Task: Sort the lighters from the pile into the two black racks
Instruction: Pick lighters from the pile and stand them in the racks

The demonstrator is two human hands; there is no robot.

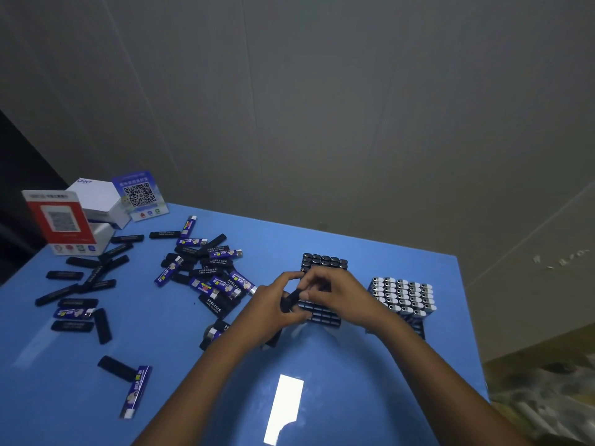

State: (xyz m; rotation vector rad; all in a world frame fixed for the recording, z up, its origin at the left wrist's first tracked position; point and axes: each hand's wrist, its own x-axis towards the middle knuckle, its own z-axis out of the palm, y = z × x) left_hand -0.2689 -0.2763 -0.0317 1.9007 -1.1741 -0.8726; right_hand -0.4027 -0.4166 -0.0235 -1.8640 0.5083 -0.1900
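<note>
Head view, fingers first. Left hand (277,300) curled, thumb and fingers pinching a black lighter (291,299); lighter tilted, upper end toward 1 o'clock, over the near half of the left rack (322,313). Right hand (331,289) also curled, fingertips (304,296) closed on the same lighter's upper end. Likely reason for the two-hand hold: one hand carries, the other steers the end into a slot. Cannot tell whether the tip has entered a slot yet; fingers hide it.

Left rack directly under both hands, black lighters upright in it, back row (325,262) visible at 12 o'clock of the hands, near rows partly showing below the knuckles. Right rack (402,296) at 3 o'clock of the hands, near but apart, packed with silver-topped lighters standing upright. Split looks deliberate: black-bodied in one, silver-capped blue in the other.

Pile (209,272) at 9 to 10 o'clock of the hands, black and blue lighters mixed, lying flat. More strays farther out at 9 o'clock; a blue lighter (135,392) alone at 7 o'clock. Plenty left to sort, judging by the pile.

Blue table (354,365) under everything. QR code stands (140,196) and a white box (96,197) at 10 o'clock, far corner.
</note>
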